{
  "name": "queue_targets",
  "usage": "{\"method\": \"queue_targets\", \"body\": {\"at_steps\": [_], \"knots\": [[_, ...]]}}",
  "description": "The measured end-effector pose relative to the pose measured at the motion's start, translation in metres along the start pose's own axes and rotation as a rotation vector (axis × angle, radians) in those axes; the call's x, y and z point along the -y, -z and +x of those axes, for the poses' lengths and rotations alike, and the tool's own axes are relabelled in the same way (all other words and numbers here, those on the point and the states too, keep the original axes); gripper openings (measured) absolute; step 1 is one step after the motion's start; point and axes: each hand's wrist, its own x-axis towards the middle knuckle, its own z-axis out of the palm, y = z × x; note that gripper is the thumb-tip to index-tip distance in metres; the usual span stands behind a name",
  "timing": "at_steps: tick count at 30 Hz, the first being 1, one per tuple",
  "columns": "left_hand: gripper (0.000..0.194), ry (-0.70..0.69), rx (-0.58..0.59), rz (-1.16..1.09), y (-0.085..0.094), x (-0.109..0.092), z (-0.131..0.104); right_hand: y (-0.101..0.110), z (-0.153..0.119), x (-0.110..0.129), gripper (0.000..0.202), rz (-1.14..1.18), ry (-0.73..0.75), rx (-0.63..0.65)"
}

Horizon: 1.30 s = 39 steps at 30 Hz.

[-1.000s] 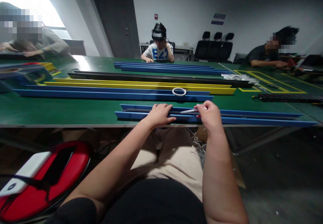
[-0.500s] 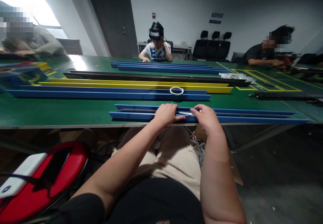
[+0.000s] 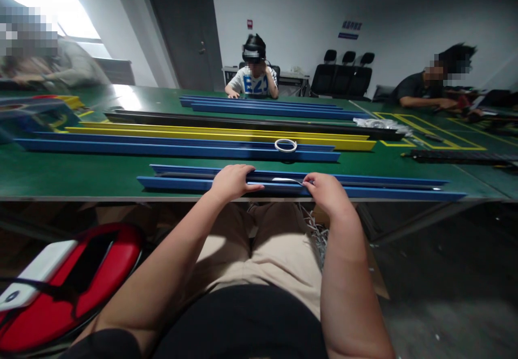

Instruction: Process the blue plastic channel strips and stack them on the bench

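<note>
A long blue channel profile [image 3: 194, 184] with two raised walls lies along the near edge of the green table [image 3: 101, 173]. A dark strip runs inside it. My left hand [image 3: 234, 181] grips the channel from above, thumb on the near wall and fingers over the far wall. To its right, my right hand [image 3: 326, 189] is closed in a pinch at the end of a thin white strip [image 3: 285, 180], which lies between the channel's walls. The fingertips partly hide that end of the strip.
Beyond lie another blue profile [image 3: 174, 147] with a white ring [image 3: 285, 145] on it, yellow profiles [image 3: 226, 135], a black profile [image 3: 251, 123] and more blue profiles [image 3: 259, 108]. Co-workers sit across and at both sides. A red stool [image 3: 121, 251] stands at lower left.
The near blue channel has slid to the left along the table edge, and my left hand has moved left with it. My right hand stays about where it was, still pinching.
</note>
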Motion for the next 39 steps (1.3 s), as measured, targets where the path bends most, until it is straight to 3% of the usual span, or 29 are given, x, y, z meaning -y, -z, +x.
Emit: {"method": "queue_targets", "body": {"at_steps": [9,16,19,22,25,29,33,36,39], "knots": [[0.068,0.065,0.017,-0.004,0.015,0.05,-0.024,0.0,0.002,0.005,0.036,0.047,0.01,-0.032],[0.069,0.021,0.024,0.06,0.015,0.052,-0.025,0.002,0.002,0.018,0.03,0.484,0.012,-0.285],[0.069,0.003,0.041,0.064,0.014,0.049,-0.022,0.001,0.002,0.026,0.032,0.679,-0.006,-0.314],[0.068,0.018,0.049,0.083,0.009,0.033,-0.02,0.003,0.0,0.028,0.033,0.781,-0.021,-0.285],[0.069,-0.028,0.009,0.083,0.0,0.002,-0.015,0.006,-0.001,0.026,0.037,0.799,-0.029,-0.246],[0.069,-0.112,-0.013,0.069,-0.013,-0.049,0.003,0.01,-0.003,0.023,0.036,0.557,-0.069,-0.247],[0.068,-0.178,0.033,0.047,-0.019,-0.092,0.035,0.014,-0.003,0.025,0.03,0.391,-0.035,-0.356],[0.069,-0.184,0.104,0.008,-0.019,-0.106,0.055,0.015,-0.002,0.023,0.025,0.335,-0.033,-0.34],[0.073,-0.165,0.136,-0.038,-0.02,-0.105,0.062,0.014,-0.001,0.016,0.023,0.282,-0.022,-0.205]]}}
